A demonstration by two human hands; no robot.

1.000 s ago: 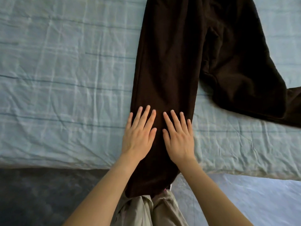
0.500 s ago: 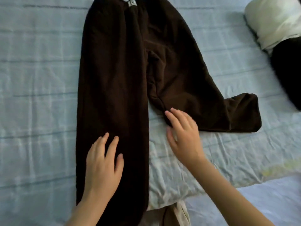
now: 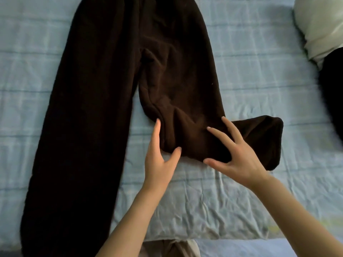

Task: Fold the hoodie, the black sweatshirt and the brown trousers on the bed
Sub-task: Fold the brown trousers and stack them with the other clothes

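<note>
I see the brown trousers (image 3: 104, 108) spread flat on the bed (image 3: 259, 80), waist end out beyond my hands. One leg runs straight down to the left of the left hand (image 3: 157, 160) and reaches the bed's near edge. The other leg is crumpled and bent sideways under both hands, its cuff pointing off to the right of the right hand (image 3: 239, 160). The left hand is flat with straight fingers along the inner fold of that bent leg, and the thumb touches the cloth's near edge. The right hand is splayed wide, fingertips resting on the bent leg. Well to the right of the right hand lie a cream garment (image 3: 319, 28) and, just beside it, a black garment (image 3: 332, 93).
</note>
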